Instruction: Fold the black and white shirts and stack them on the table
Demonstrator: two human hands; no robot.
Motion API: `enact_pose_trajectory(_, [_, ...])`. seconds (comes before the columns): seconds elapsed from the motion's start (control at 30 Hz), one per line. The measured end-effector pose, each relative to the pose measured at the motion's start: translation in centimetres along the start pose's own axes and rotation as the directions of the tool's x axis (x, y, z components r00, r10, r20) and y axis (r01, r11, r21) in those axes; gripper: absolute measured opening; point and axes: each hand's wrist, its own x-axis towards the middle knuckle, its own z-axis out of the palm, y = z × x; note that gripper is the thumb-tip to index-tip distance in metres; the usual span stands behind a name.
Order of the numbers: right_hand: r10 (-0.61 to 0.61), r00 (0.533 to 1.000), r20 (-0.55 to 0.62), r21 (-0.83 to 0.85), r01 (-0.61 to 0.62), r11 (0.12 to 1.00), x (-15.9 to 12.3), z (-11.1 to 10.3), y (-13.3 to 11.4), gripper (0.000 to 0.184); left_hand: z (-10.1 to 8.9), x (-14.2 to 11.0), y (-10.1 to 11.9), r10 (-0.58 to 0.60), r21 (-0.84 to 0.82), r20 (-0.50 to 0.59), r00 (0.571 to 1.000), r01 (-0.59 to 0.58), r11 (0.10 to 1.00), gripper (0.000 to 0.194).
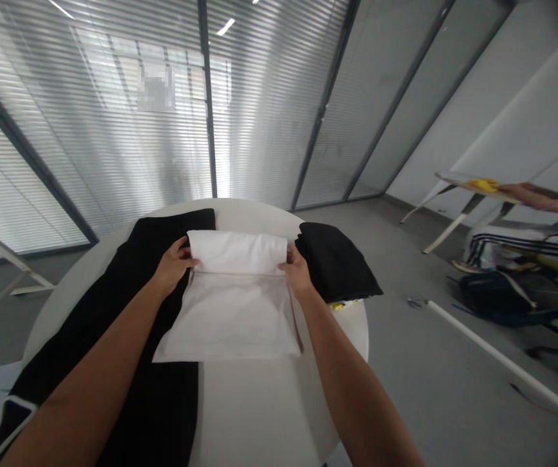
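A white garment (232, 311) lies on a round white table (254, 408), its far part folded over toward me. My left hand (175, 263) grips the left end of that folded edge, fingers closed on the cloth. My right hand (296, 271) pinches the right end of the same fold. A long black garment (127, 337) lies spread under the white one on the left side of the table. A folded black garment (337, 263) sits at the table's right edge, just beyond my right hand.
A small yellow item (339, 305) peeks out under the folded black garment. Glass walls with blinds stand behind the table. At the right, another person's arm (536, 196) rests near a yellow thing on a tilted board, above bags (512, 292) and a white pole (502, 363) on the floor.
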Motion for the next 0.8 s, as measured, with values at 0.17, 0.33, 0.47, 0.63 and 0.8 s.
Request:
enact_pose_trajectory(0.17, [0.031, 0.999, 0.019, 0.09, -0.033, 0.995, -0.4, -0.4, -1.5, 0.043, -0.2, -1.3, 0.7, 0.018, 0.141, 0.042, 0.999, -0.024, 0.99, 0.064])
enact_pose_trajectory(0.33, [0.024, 0.999, -0.029, 0.128, -0.02, 0.992, -1.3, -0.8, -2.7, 0.036, -0.2, -2.4, 0.6, 0.031, 0.276, -0.019, 0.999, -0.024, 0.961, 0.033])
enact_pose_trajectory(0.47, [-0.021, 0.998, -0.051, 0.238, 0.033, 0.971, -2.2, -0.8, -3.8, 0.02, -0.4, -3.2, 0.8, 0.173, 0.211, -0.039, 0.984, -0.161, 0.964, 0.041])
enact_pose_trajectory(0.63, [-0.055, 0.995, -0.081, 0.288, 0.077, 0.955, -2.3, -0.5, -3.9, 0.01, -1.1, -3.4, 1.2, 0.464, 0.372, -0.011, 0.886, -0.427, 0.824, 0.024])
enact_pose_trajectory(0.8, [-0.027, 0.995, -0.094, 0.328, 0.057, 0.943, -1.9, -0.6, -3.5, 0.001, -1.5, -3.5, 1.1, 0.492, 0.346, 0.055, 0.869, -0.479, 0.807, 0.015])
